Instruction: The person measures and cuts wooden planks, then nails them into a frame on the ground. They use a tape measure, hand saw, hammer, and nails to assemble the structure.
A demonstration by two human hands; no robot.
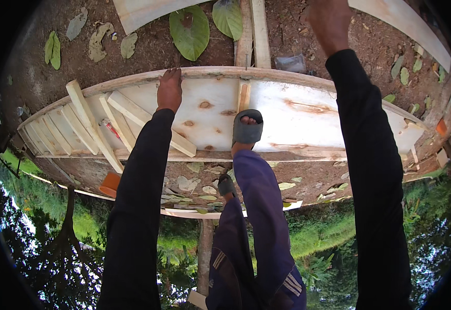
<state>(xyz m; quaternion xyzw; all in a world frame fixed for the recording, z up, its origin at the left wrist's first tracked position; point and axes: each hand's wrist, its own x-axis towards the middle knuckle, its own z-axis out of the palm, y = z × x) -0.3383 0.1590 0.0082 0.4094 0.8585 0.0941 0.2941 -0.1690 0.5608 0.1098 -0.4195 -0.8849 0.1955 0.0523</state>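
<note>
Under the left fingers (172,74): a rail (210,73) (wooden).

The broad panel (210,121) is pale plywood, smooth and flat, marked with brown knots, with a soft sheen along its brighter right part. The curved upper rail (210,74) is solid wood, rougher and stained with earth. The battens (90,117) are bare, unvarnished wood, matt and sawn-looking. The sleeves (137,206) are matt black cloth; the trousers (261,191) are dark cloth with smooth pale stripes. The sandal (247,134) looks like matt rubber or plastic. A crumpled, clear piece (290,63) resembles thin, shiny plastic, while the orange object (110,184) seems smooth plastic. The soil (287,31) is rough and dull.
</note>
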